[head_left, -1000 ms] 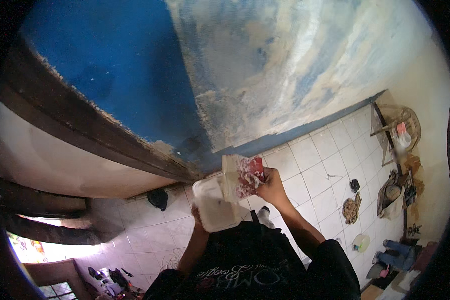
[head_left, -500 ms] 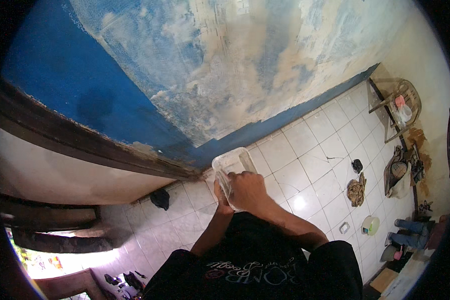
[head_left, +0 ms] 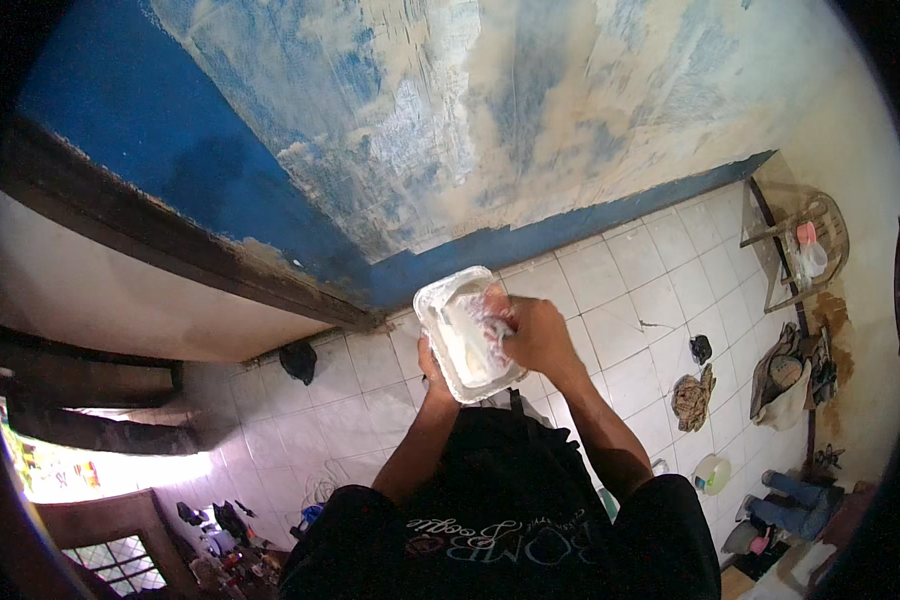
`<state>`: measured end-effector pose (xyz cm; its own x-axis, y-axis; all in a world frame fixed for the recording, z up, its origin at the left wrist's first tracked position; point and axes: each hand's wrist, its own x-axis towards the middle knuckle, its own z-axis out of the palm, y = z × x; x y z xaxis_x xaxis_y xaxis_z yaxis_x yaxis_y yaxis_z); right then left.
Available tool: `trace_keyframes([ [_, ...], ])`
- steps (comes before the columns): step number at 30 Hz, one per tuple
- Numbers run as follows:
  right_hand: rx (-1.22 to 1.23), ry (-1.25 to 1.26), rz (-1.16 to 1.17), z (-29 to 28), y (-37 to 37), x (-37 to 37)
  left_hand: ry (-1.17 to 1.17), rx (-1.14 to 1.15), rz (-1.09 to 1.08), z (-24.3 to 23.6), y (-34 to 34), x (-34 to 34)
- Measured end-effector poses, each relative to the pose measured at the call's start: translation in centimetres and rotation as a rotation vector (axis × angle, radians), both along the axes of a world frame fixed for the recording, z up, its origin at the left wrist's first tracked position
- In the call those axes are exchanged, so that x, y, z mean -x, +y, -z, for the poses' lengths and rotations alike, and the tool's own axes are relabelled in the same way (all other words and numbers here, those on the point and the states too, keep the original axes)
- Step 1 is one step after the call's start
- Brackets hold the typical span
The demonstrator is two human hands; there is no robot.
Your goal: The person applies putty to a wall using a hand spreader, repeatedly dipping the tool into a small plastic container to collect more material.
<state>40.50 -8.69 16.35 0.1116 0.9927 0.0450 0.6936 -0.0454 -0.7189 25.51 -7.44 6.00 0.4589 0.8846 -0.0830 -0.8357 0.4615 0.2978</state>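
Right hand: the right hand (head_left: 542, 335) is closed, its fingers bent round a paste-smeared scraper (head_left: 493, 312); the exact finger placing is hidden by the back of the hand.
Scraper: just left of the right-hand grip, reddish under white smears, over the inside of the tray; whether its edge touches the bottom cannot be told.
Left hand: the left hand (head_left: 432, 370) is closed on the near left side of the tray, part of it out of sight behind the wall.
Tray: the white rectangular tray (head_left: 433, 332) sits between the two grips, its open side turned up toward the head.
Paste: white paste (head_left: 467, 357) lies inside the tray, below and left of the right-hand grip, and coats the rim in places.
Shirt: a black shirt (head_left: 500, 510) with lettering across the chest, just below both grips.
Floor: white square tiles (head_left: 592, 278), beyond and to either side of both grips.
Black bundle: a dark bundle (head_left: 297, 362) on the tiles, left of the left-hand grip.
Wall: a patchy blue and cream wall (head_left: 510, 120), above both grips and well apart from them.
Cloth: a crumpled brown cloth (head_left: 692, 398) on the tiles, well to the right of the right-hand grip.
Chair: a brown-framed chair (head_left: 828, 225), farther off, up and right of the right-hand grip.
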Motion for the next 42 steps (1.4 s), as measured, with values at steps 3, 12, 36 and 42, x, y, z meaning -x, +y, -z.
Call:
trace_keyframes([
  [3, 0.031, -0.015, 0.083, -0.7, 0.3, -1.6, 0.032, 0.068, -0.040, -1.1, 0.0, -0.8],
  [12, -0.097, 0.264, -0.109, 0.3, 1.3, -3.2, 0.144, 0.191, -0.026, 0.0, 0.2, -1.8],
  [36, 0.094, 0.683, 0.048, -0.9, 3.8, -1.6, 0.151, 0.173, -0.049, -2.4, 3.8, -0.8],
  [42, 0.229, 0.957, 0.156, -0.8, 3.9, -1.1, 0.047, 0.099, -0.109, -2.9, 4.2, 0.1],
])
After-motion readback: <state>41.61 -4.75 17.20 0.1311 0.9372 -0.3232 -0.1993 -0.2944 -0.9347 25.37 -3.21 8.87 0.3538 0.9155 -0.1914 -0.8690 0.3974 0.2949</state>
